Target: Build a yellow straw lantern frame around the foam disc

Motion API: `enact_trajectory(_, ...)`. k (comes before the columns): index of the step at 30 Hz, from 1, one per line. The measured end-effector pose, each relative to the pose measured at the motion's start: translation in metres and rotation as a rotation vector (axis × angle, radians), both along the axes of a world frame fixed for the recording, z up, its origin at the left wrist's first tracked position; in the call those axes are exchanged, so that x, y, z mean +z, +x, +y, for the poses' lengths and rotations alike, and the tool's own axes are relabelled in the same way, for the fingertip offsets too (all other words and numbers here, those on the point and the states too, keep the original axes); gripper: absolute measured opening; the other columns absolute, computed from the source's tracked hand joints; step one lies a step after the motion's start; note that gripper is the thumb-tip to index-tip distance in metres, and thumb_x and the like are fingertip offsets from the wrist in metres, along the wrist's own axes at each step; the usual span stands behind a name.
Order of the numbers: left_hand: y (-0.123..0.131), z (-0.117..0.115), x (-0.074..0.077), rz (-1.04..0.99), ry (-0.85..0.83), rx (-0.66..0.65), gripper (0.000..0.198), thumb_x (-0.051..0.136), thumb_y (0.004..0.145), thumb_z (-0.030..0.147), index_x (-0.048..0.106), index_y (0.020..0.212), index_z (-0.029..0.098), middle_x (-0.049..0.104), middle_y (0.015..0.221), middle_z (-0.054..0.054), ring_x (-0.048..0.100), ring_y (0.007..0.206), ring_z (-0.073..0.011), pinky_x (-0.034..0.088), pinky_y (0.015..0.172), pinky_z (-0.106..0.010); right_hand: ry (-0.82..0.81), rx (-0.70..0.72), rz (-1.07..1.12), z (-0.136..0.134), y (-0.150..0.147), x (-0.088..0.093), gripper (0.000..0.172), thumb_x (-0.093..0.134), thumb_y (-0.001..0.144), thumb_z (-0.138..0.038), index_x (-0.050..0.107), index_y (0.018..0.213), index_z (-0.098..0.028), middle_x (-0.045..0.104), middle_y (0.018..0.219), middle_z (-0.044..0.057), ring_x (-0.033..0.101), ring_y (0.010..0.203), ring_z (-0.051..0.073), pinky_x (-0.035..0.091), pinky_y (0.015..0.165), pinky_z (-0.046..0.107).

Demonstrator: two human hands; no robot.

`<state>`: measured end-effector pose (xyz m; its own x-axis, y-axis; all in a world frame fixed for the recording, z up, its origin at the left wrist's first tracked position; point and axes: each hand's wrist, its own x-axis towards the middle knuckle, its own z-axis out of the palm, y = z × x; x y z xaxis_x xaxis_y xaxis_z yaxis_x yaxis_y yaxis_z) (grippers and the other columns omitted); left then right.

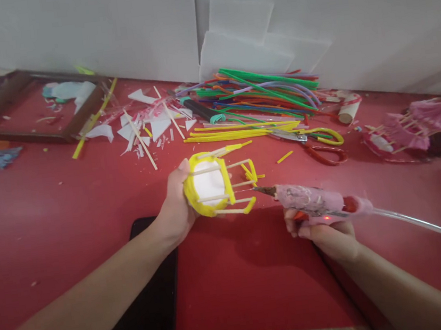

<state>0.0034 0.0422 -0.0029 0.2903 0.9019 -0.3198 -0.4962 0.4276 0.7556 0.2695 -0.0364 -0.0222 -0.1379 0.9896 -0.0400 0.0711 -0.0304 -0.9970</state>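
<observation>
My left hand [177,206] grips a small round craft piece [192,192] by its base. The piece has a white disc inside, a rim of yellow pipe cleaner, and several thin wooden sticks pointing right with yellow pieces at their ends. My right hand [329,234] is closed around a pink hot glue gun [309,199] with its red light lit. A clear glue stick [424,223] runs out of its back. The gun's dark nozzle points left, close to the stick ends, and a thin glue strand seems to stretch between them.
Scissors [323,133], yellow pipe cleaners [240,132] and a multicoloured pile [260,93] lie behind my hands. White scraps [159,127] and a cutter [202,109] are at back centre. A black phone [145,303] lies under my left forearm; a brown frame [19,133] stands left, a pink craft [412,128] right.
</observation>
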Motion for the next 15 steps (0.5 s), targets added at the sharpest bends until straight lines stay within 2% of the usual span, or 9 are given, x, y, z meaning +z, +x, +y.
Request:
enact_trajectory(4,-0.007,0.001,0.006,-0.106,-0.035,0.025,0.046,0.06,0.078,0.049,0.07,0.107,0.016,0.08,0.09,-0.011,0.078,0.097,-0.0375,0.067,0.078,-0.05,0.078,0.049,-0.096,-0.004,0.005,0.001,0.008,0.066,0.078,-0.021,0.074,0.079,-0.022,0.073,0.07,0.004,0.066,0.06,0.018,0.055,0.053,0.028)
enact_trajectory(8,-0.01,-0.001,0.011,-0.139,-0.071,0.032,0.045,0.053,0.078,0.04,0.072,0.108,0.012,0.081,0.092,-0.013,0.076,0.105,-0.0393,0.064,0.086,-0.059,0.193,0.136,-0.23,-0.006,0.008,0.0,0.016,0.061,0.083,-0.015,0.074,0.08,-0.024,0.074,0.074,0.003,0.068,0.064,0.017,0.056,0.058,0.027)
enact_trajectory(11,-0.008,0.0,0.013,-0.162,-0.094,0.055,0.04,0.05,0.078,0.037,0.073,0.097,0.011,0.08,0.08,-0.012,0.077,0.102,-0.0387,0.063,0.09,-0.058,0.27,0.158,-0.289,-0.006,0.007,0.002,0.017,0.057,0.083,-0.013,0.07,0.082,-0.024,0.071,0.073,0.001,0.066,0.062,0.016,0.055,0.057,0.025)
enact_trajectory(15,-0.004,0.0,0.013,-0.188,-0.096,0.167,0.032,0.05,0.078,0.034,0.074,0.083,0.012,0.078,0.071,-0.011,0.077,0.1,-0.0368,0.061,0.095,-0.054,0.335,0.185,-0.391,-0.003,0.004,0.008,0.017,0.054,0.083,-0.012,0.066,0.079,-0.024,0.069,0.072,0.002,0.065,0.061,0.016,0.054,0.056,0.027)
